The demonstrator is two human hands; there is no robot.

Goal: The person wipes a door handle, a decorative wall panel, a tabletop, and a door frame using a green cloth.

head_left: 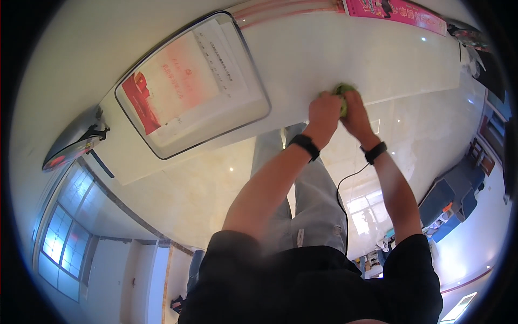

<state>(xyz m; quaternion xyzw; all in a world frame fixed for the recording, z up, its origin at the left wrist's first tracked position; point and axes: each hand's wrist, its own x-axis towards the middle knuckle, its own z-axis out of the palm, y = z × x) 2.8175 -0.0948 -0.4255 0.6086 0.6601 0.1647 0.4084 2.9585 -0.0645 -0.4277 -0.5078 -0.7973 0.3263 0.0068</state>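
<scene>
Both my hands meet over the near edge of a white table (302, 59), fingers curled around a green rounded thing (346, 88). My left hand (324, 114) is closed on its left side, its back toward me. From the right, my right hand (356, 117) wraps it, so the green shows mostly above and between the hands. Its kind cannot be made out, as fingers cover much of it. Each wrist wears a black band, and a thin dark cable (338, 189) hangs from near the right one.
Left of my hands, a clear dark-rimmed tray or cover (253, 116) has red and white papers (175, 81) within its outline. A pink printed strip (396, 16) lies at the far edge. Blue-grey seating (450, 194) stands at the right, beyond the glossy floor (399, 140).
</scene>
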